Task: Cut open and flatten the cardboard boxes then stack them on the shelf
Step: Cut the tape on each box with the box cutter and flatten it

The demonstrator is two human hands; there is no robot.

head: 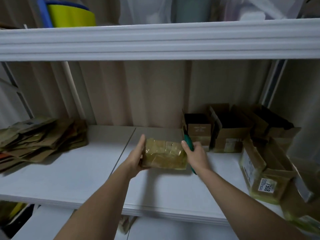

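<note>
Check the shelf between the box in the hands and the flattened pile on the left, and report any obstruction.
Nothing visible stands between. The taped box sits mid-shelf; bare white shelf runs from it to the flattened pile. The uncut boxes stand on the right, away from that path.

The white shelf (72,172) carries a pile of flattened cardboard (41,137) at nine o'clock, a taped box (164,155) at centre, open boxes (230,130) at two o'clock, and a labelled box (263,177) at four o'clock.
</note>
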